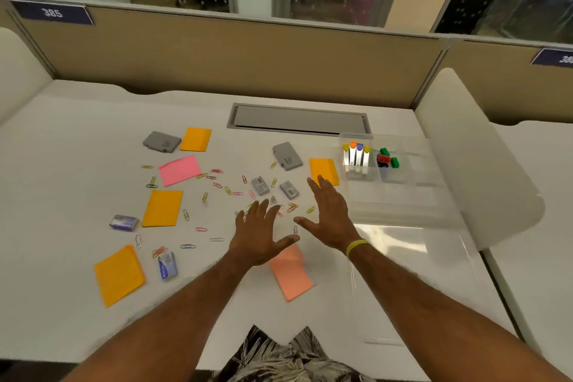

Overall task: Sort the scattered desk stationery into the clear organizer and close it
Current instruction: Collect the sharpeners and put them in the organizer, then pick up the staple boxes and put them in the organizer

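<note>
Hands hover side by side over the middle of the desk [77,164], palms down, fingers spread, holding nothing. The left hand [259,234] and right hand [330,217] frame a loose cluster of paper clips [291,207] that lies just beyond and between the fingertips. The organizer [400,183] sits to the right of the right hand, near it, lid open; its front compartments look vacant, while rear compartments hold staplers [356,156] and a few small coloured items [387,160]. The right hand is the nearer one to the organizer, so a transfer from the cluster runs rightward and slightly away from the person. Two small staple boxes [260,185] lie just beyond the clips, their long axes roughly pointing away from the person. A larger grey case [286,156] lies farther back, and an orange note pad [324,170] touches the line of the right fingertips from this view; actual contact cannot be confirmed. A pink pad [290,273] lies partly under the left hand. Further pads, clips and staple boxes are scattered well to the left, nearer the left hand. Judgement: the task is at an early stage, and the likely next step is gathering the central clips.
</note>
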Demonstrator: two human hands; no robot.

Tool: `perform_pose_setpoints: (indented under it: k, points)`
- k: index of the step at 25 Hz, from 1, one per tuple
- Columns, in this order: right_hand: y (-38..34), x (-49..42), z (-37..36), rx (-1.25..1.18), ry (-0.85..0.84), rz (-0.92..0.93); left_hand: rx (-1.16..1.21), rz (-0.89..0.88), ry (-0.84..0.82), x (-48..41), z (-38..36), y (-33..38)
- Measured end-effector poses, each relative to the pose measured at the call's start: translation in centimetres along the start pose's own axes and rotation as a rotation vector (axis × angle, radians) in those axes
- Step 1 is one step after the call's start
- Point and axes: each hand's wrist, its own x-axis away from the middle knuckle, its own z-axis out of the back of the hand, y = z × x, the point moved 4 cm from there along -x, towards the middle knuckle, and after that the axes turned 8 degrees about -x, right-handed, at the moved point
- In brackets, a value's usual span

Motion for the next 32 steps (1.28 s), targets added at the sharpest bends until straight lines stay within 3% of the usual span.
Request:
perform_pose_setpoints:
  k: [12, 21, 32]
  points:
    - [-4.0, 1.2, -7.6, 0.058, -0.17, -0.005, 0.019, 0.099, -0.002, 4.8, -1.8, -8.5]
    - [-11.8, 0.2, -12.3, 0.015, -0.266, 0.147, 0.073, 0.054, 0.176, 9.2, -1.0, -18.0]
    - [-17.2, 0.7, -15.6, -0.005, -0.199, 0.259, 0.116, -0.02, 0.245, 12.4, -1.8, -22.3]
